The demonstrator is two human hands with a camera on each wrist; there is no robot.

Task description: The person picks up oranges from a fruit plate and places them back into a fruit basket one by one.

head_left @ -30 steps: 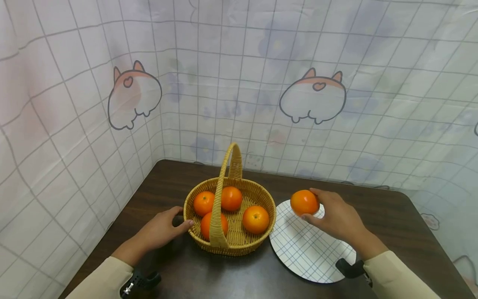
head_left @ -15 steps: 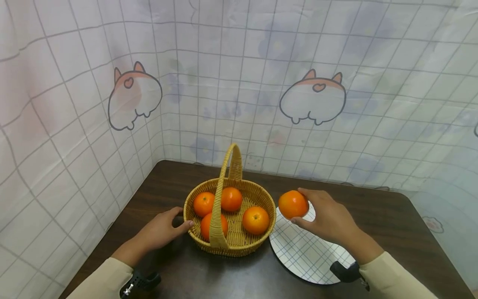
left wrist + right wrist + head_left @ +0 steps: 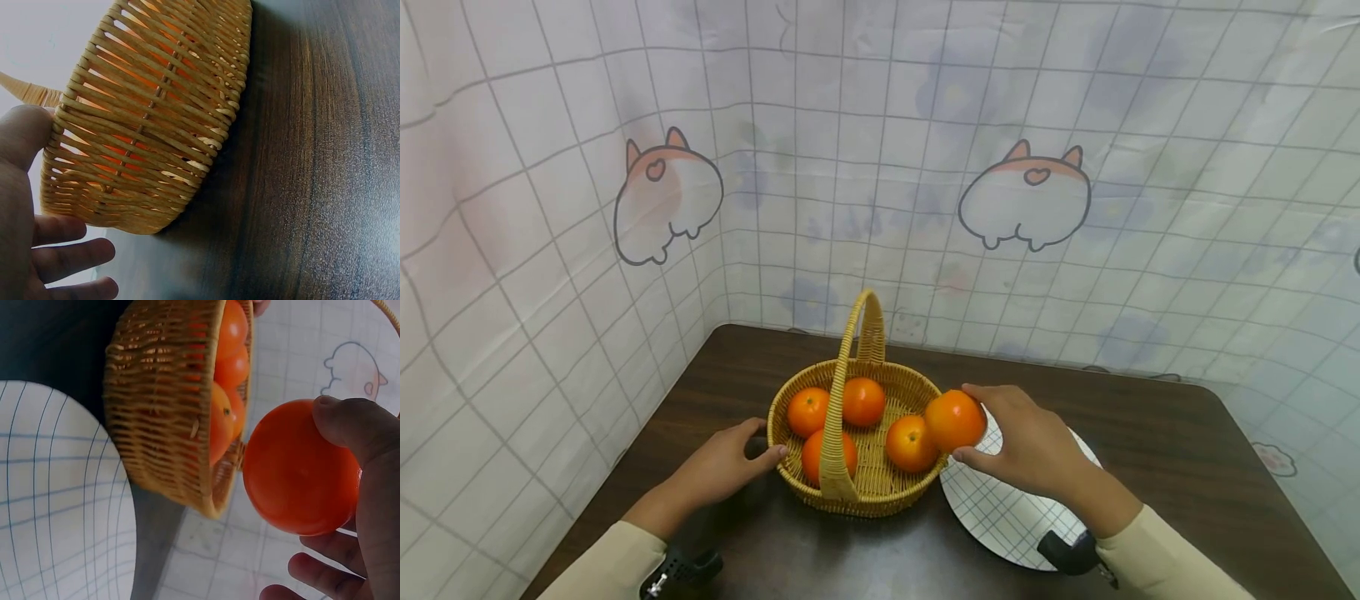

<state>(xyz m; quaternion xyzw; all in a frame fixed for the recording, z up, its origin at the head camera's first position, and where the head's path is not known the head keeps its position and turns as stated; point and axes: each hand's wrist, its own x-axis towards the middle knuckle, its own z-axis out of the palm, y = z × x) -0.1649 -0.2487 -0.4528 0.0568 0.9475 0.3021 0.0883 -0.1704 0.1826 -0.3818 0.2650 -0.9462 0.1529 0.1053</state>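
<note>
My right hand (image 3: 1037, 446) pinches a glossy orange (image 3: 955, 421) between thumb and fingers, up over the right rim of the wicker basket (image 3: 880, 505). In the right wrist view the held orange (image 3: 300, 469) is apart from the basket (image 3: 159, 406). Several other oranges lie inside, one of them (image 3: 912, 444) near the right wall. At the basket's left end is my left hand (image 3: 718, 467). Its thumb touches the rim in the left wrist view, and the visible fingers (image 3: 72, 259) stretch out fairly straight beside the woven wall.
A round white plate with a blue grid (image 3: 1000, 508) lies right of the basket, partly under my right forearm. The basket's tall arched handle (image 3: 842, 375) rises over its middle. The dark wooden table (image 3: 1180, 467) meets gridded wall cloth (image 3: 850, 167) at the back and left.
My right hand has carried the orange left, from above the plate to above the basket's right rim. My left hand and the basket have stayed in place.
</note>
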